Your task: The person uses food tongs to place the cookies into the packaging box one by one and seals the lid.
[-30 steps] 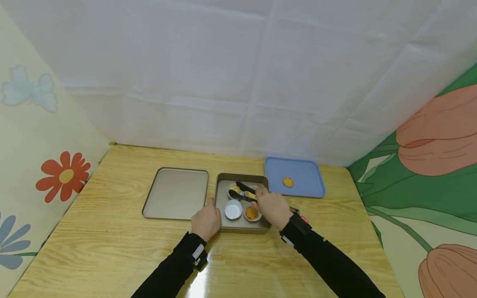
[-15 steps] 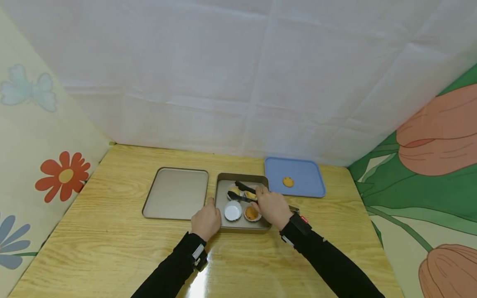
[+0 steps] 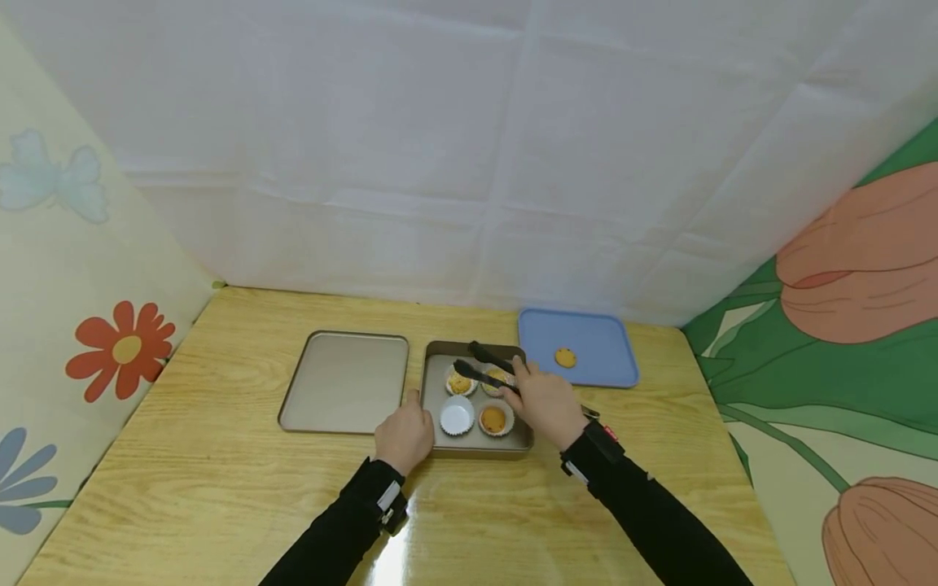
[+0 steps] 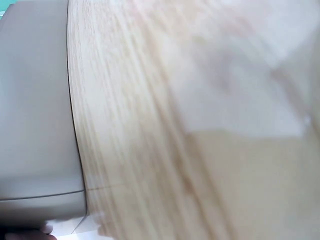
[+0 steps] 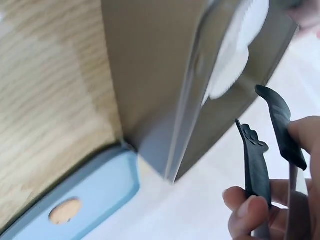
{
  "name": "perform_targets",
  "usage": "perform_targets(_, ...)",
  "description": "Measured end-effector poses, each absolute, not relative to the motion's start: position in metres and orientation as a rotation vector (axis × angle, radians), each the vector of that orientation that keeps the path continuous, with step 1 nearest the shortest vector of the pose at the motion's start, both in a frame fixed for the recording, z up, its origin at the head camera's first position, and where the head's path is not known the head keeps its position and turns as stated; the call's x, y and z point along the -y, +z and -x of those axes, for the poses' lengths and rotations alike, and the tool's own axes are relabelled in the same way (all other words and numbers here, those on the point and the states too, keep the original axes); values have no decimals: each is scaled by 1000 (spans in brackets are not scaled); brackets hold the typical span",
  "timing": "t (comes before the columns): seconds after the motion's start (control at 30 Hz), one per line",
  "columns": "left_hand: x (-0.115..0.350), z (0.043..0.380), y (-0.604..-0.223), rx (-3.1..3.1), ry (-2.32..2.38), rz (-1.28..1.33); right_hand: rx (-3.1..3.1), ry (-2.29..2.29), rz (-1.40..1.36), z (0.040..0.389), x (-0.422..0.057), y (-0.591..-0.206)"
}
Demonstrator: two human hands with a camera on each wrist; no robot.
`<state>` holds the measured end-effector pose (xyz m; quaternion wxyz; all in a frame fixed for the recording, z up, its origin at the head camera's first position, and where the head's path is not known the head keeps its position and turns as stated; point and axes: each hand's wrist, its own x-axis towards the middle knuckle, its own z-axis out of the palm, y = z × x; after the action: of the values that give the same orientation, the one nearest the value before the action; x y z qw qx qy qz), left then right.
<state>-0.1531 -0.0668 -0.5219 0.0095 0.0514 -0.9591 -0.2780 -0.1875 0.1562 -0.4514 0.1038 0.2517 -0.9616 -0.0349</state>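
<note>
My right hand [image 3: 548, 405] holds black-tipped tongs [image 5: 257, 172] over the rectangular metal baking tin [image 3: 476, 443]. In the right wrist view the tong tips stand apart with nothing between them. My left hand [image 3: 405, 433] grips the tin's left wall near its front corner, the finger detail partly hidden. White paper cups stand inside the tin. The back-left cup bears a yellowish cookie [image 3: 459, 383], and a brown cookie [image 3: 493, 419] sits front right. At back right, another filled cup [image 3: 504, 379] is partly covered by the tongs. The front-left paper cup [image 3: 457, 416] shows its bare white bottom.
A blue tray [image 3: 608, 350] with one cookie [image 3: 565, 357] lies behind and right of the tin. Left of the tin is a flat metal lid or tray [image 3: 348, 382]. All rest on a wooden table [image 3: 220, 480] before a white cloth backdrop.
My right hand has drawn the tongs slightly back to the right, uncovering the back-left cookie in its cup. My left hand stays where it was.
</note>
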Motion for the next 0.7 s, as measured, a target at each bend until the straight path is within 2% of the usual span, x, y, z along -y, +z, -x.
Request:
perform_targets(0.33,67,153,-522,3001,-870,-149,2835,207,-394,201,-205,-433)
perform_targets(0.7,67,153,-520,3024,-861,-166,2909,146,-179,210,-241,-433)
